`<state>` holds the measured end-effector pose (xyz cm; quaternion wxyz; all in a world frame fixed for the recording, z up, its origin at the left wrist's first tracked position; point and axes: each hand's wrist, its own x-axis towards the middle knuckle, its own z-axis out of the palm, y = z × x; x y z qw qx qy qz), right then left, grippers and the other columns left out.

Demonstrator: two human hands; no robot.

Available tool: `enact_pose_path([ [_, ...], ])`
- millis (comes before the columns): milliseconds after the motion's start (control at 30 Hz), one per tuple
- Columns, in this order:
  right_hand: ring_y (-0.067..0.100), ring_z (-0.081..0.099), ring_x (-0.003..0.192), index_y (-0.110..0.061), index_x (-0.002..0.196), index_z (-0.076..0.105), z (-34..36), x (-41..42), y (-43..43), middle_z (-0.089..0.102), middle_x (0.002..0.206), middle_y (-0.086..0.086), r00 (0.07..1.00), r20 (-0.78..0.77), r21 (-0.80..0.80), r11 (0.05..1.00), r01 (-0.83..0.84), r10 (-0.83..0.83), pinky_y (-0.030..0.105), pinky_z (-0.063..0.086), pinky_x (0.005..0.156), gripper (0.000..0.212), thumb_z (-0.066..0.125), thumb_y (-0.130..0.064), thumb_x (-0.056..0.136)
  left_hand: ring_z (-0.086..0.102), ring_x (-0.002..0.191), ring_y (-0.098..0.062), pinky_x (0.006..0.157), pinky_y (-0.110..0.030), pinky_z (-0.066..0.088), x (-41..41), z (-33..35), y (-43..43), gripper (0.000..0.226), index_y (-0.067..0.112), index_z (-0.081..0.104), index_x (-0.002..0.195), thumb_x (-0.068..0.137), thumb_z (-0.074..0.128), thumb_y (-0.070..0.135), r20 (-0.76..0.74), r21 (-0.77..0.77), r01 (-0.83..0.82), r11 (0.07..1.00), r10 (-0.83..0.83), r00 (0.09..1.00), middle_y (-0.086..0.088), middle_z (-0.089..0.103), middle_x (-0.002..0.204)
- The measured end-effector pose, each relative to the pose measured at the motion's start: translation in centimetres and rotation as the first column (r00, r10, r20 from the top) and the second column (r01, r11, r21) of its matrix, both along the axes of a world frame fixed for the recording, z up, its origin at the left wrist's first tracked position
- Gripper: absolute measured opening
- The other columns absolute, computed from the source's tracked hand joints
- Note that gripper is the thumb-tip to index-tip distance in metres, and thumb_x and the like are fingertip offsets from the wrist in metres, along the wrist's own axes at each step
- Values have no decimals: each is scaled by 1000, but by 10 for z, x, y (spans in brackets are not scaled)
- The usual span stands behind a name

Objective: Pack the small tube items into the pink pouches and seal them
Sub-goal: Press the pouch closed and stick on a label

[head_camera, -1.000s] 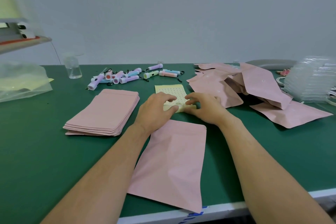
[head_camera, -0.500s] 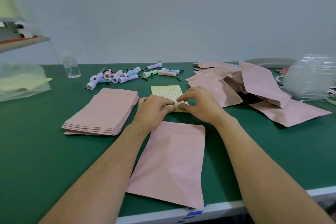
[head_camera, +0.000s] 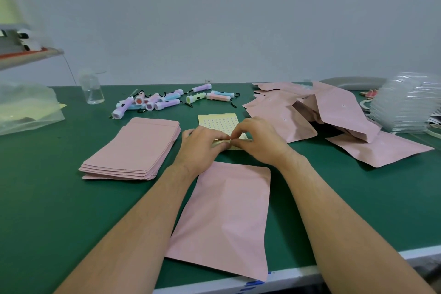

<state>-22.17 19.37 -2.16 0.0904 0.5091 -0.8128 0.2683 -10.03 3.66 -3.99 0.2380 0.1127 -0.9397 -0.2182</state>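
On the green surface [head_camera: 47,210], a crumpled clear plastic bag [head_camera: 26,107] lies at nine o'clock from the hands, at the far left edge. A small clear bottle [head_camera: 93,93] stands upright at ten o'clock. Just right of it, at eleven o'clock, the small tube items [head_camera: 167,100] lie scattered on their sides in pastel purple, blue, green and pink, each with a black cord. Nearer, a stack of flat pink pouches [head_camera: 136,150] lies just beside the left hand [head_camera: 202,145].

The left hand's grip is curled and pinches the near edge of the yellow sticker sheet [head_camera: 219,122], which lies flat at twelve o'clock. The right hand [head_camera: 260,141] meets it on the same edge, its grip closed with thumb and forefinger pinching the sheet; the fingertips of the two hands touch.

At six o'clock, between the forearms, a single pink pouch [head_camera: 226,217] lies flat, reaching the near edge of the surface. At two o'clock a loose heap of pink pouches [head_camera: 310,112] lies spread out, and at the far right is a pile of clear plastic trays [head_camera: 405,107].
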Motion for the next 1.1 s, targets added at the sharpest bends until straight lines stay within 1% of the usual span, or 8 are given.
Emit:
enact_pose_path([
  [100,15,54,100,-35,88,66,5,5,0,58,88,-24,999,36,11,1000,22,-22,41,46,91,12,70,-30,97,56,130,-14,117,-49,30,0,0,-2,26,38,76,124,101,65,45,17,19,-13,1000,13,1000,15,73,129],
  [167,10,57,89,-28,85,70,15,8,6,66,88,-18,965,257,-84,996,-29,50,34,46,84,13,70,-25,97,54,132,-14,118,-49,29,0,0,-5,29,38,75,126,101,64,47,47,30,-34,999,33,998,15,72,131],
  [233,14,55,77,-20,88,77,28,12,18,69,84,-6,813,542,-102,977,-186,212,31,45,74,8,73,-24,94,54,132,-14,117,-49,29,1,-1,-7,31,39,74,127,101,61,50,79,37,-43,998,40,996,15,71,132],
  [333,22,50,75,-17,91,80,37,28,27,67,84,5,670,693,79,896,-438,266,27,42,66,7,74,-21,89,52,136,-13,117,-45,28,1,-3,-8,33,38,73,129,102,59,52,82,32,-46,998,43,996,14,68,137],
  [533,8,47,60,-21,89,82,47,53,21,65,76,-1,755,634,305,844,-441,166,16,38,53,7,77,-24,93,53,132,-13,116,-51,25,1,-3,-6,24,39,76,118,104,58,45,85,3,-50,999,50,995,14,68,131],
  [767,11,58,78,-21,87,83,51,61,17,74,96,11,853,515,412,849,-332,84,37,50,84,9,82,-29,86,49,136,-16,119,-55,22,1,-3,-3,29,39,71,128,105,54,46,120,-47,-77,996,82,989,11,64,138],
  [867,9,59,80,-23,87,81,52,63,16,75,98,7,863,502,427,850,-309,61,36,50,85,9,84,-31,83,48,139,-18,120,-56,21,-1,-3,-4,37,36,64,138,104,54,45,141,-60,-81,995,89,986,8,62,143],
  [1100,9,64,97,-28,105,68,45,49,18,67,105,-14,884,442,456,887,-71,-156,31,51,90,55,78,-72,73,48,140,-15,122,-57,18,-4,-7,-5,41,32,61,139,102,58,47,115,-15,-98,995,99,988,11,62,142],
])
